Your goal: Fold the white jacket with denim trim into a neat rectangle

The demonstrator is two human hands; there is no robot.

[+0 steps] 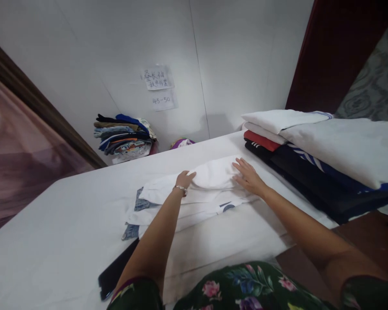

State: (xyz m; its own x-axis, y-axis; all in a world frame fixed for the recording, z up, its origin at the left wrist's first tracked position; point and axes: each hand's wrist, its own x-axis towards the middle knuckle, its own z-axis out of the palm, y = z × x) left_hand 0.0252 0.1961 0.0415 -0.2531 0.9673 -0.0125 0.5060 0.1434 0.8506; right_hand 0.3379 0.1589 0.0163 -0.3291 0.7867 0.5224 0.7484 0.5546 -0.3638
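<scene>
A white garment (pixel 213 174) lies partly folded on the white-covered table in front of me, its kind hard to tell. The fingers of my left hand (pixel 183 180), which has a silver bracelet at the wrist, are curled on its left part, with the thumb pointing right. My right hand (pixel 248 176) rests on the right part, fingers spread. Nearer me is more white cloth with a dark blue print (pixel 228 207). Blue denim (pixel 144 202) sticks out from under the white layers at the left.
A black phone (pixel 116 271) lies by my left forearm. Folded dark clothes (pixel 297 176) with white garments (pixel 342 142) on top are stacked at the right. Behind the table's far edge stands a pile of coloured clothes (pixel 124 135). Handwritten paper signs (pixel 158 77) hang on the wall.
</scene>
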